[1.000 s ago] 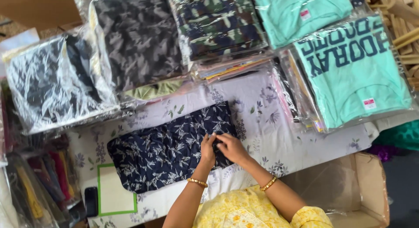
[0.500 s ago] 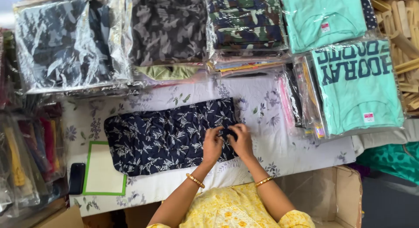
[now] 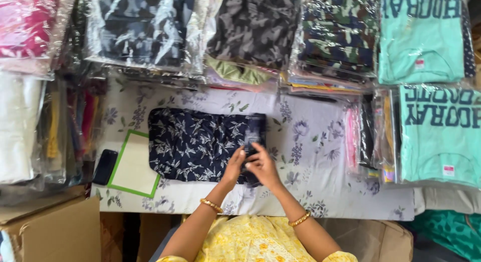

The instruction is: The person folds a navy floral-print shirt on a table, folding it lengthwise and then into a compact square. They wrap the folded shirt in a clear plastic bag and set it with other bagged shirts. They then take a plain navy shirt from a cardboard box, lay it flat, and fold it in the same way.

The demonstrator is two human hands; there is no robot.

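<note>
Hands meet at the right end of a dark blue flower-print cloth (image 3: pixel 198 144), lying flat mid bench (image 3: pixel 320 141). Left hand (image 3: pixel 234 164) & right hand (image 3: pixel 260 165) both pinch a folded-over edge. Rest looks folded already; only this end seems left.

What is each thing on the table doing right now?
Dark floral garment: lying flat, right end folded over.
Left hand: pinching that folded end.
Right hand: pressing the same end.
Teal shirts: folded, sealed in clear bags.
Black phone: lying flat, screen dark.
Cardboard box: flaps closed.
</note>
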